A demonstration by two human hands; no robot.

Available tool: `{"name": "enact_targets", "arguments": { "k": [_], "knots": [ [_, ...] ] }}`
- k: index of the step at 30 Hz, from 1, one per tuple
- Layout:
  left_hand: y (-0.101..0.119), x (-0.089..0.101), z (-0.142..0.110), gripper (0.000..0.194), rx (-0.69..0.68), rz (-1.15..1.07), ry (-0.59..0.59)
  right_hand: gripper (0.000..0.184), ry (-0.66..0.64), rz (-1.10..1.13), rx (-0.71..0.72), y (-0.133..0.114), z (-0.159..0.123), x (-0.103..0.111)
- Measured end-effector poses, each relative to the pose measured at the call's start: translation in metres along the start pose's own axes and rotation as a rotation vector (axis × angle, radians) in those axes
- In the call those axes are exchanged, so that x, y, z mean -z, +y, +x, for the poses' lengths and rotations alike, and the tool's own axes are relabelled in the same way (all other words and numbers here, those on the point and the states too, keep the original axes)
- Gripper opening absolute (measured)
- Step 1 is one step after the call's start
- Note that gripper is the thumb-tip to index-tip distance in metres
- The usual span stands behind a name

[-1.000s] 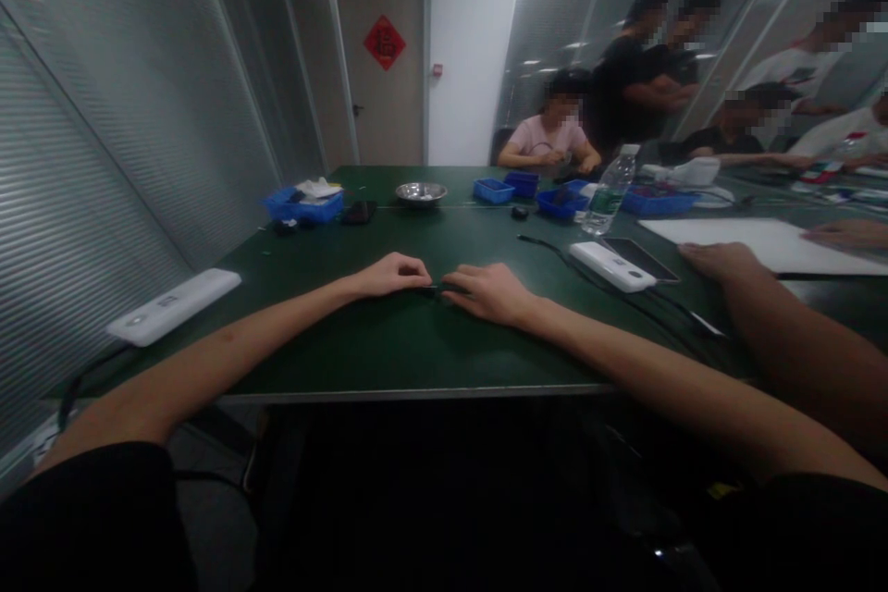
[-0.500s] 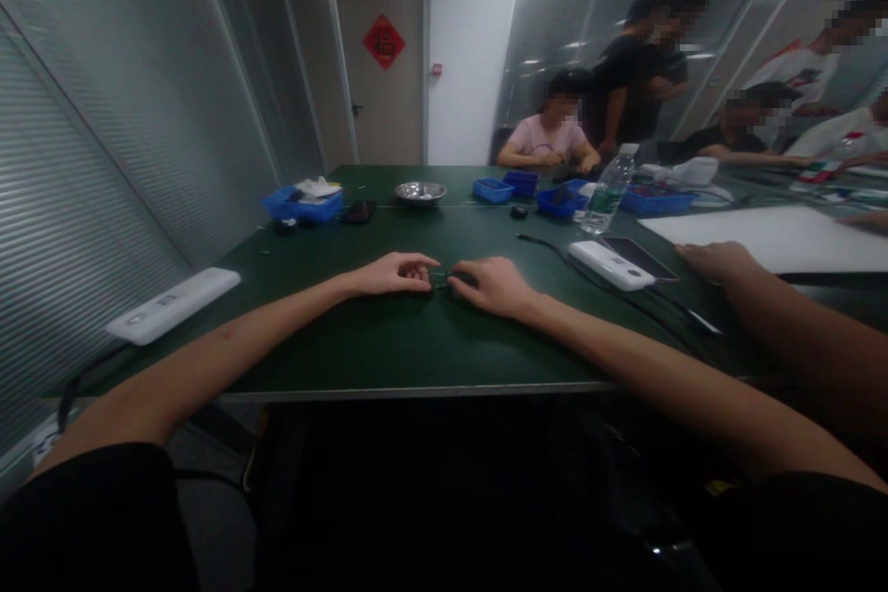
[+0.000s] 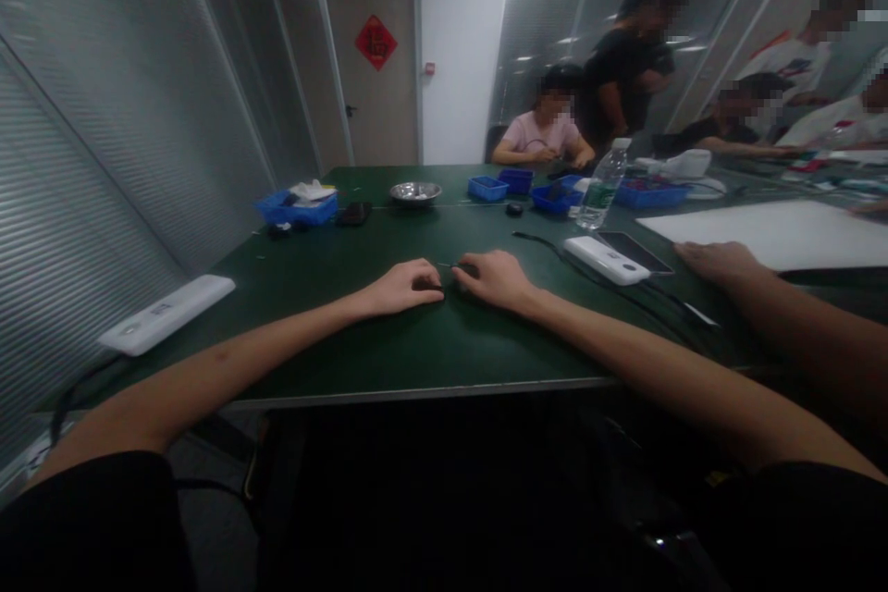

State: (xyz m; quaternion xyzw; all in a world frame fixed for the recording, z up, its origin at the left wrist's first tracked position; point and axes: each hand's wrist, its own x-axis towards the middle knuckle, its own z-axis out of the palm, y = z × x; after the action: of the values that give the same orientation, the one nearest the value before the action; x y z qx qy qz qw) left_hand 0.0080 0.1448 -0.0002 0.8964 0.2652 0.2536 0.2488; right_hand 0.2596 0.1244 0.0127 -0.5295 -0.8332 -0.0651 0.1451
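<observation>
Over the green table [image 3: 333, 351], my two hands nearly meet. My left hand [image 3: 403, 287] is closed, thumb and fingertips pinching a small dark piece [image 3: 436, 288] that is too small and blurred to name. Opposite it, my right hand [image 3: 496, 277] wraps round what looks like a small screwdriver [image 3: 467, 270] with a dark handle. Its thin metal shaft points left, toward my left fingers, just above the piece. Most of the handle is hidden under my right hand.
White power banks with black cables lie left [image 3: 166, 314] and right [image 3: 607, 261]. Farther back are a metal bowl [image 3: 414, 194], blue trays [image 3: 298, 206] and a water bottle [image 3: 603, 185]. A co-worker's hand [image 3: 721, 264] rests by a white board [image 3: 770, 231] at right; other people are beyond.
My left fingers opened partly, then closed round the small dark piece. The screwdriver's shaft now shows slightly higher, between my hands. The view has shifted a little, and people behind have moved.
</observation>
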Motion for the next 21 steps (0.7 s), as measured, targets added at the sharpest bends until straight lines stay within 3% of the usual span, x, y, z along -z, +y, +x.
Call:
{"name": "enact_targets", "arguments": {
  "k": [13,17,21],
  "knots": [
    [-0.011,0.003,0.005,0.027,0.06,-0.013,0.005,0.047,-0.035,0.02,0.017,-0.001,-0.001,0.002],
    [-0.046,0.03,0.007,0.031,0.153,0.048,0.062,0.047,-0.036,0.022,0.028,0.0,-0.001,0.003],
    [-0.102,0.082,-0.008,0.032,0.364,0.179,0.155,0.048,-0.06,0.037,0.044,0.0,-0.001,0.004]
  ]
}}
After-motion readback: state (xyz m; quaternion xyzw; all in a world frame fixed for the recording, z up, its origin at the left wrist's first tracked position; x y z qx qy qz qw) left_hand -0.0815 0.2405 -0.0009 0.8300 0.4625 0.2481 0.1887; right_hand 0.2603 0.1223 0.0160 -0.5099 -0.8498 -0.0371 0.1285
